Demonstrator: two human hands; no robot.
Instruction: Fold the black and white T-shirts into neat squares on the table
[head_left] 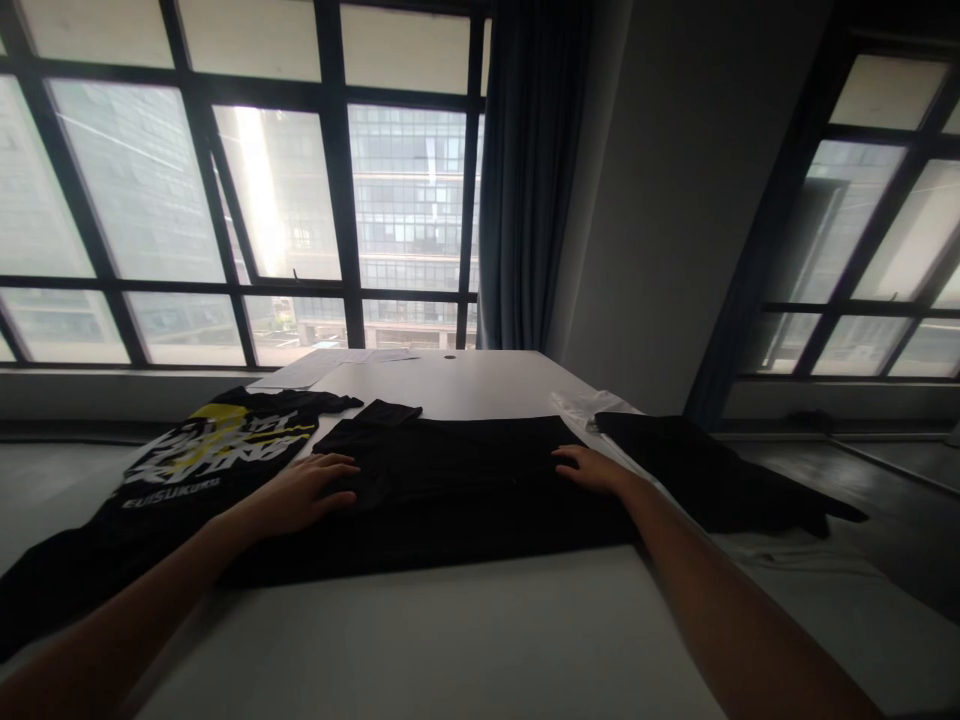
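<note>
Lying across the table [450, 640], the black shirt [480, 460] seems held flat by hands at opposite ends: the left hand [304, 492] at its 9 o'clock, thumb and fingers parted, resting without gripping; the right hand [589, 468] at its 3 o'clock, fingers bent, any grip impossible to tell. The shirt spreads inward, toward 3 and 9 o'clock from those fingers respectively.

I look through one head-worn camera, set above the near side of the tabletop [450, 640], facing forward and a little down along it towards the tall windows [405, 200] beyond. My wide view has the left grip [304, 492] and right grip [589, 468] near mid-frame, with forearms [142, 615] entering from the lower corners.
</note>
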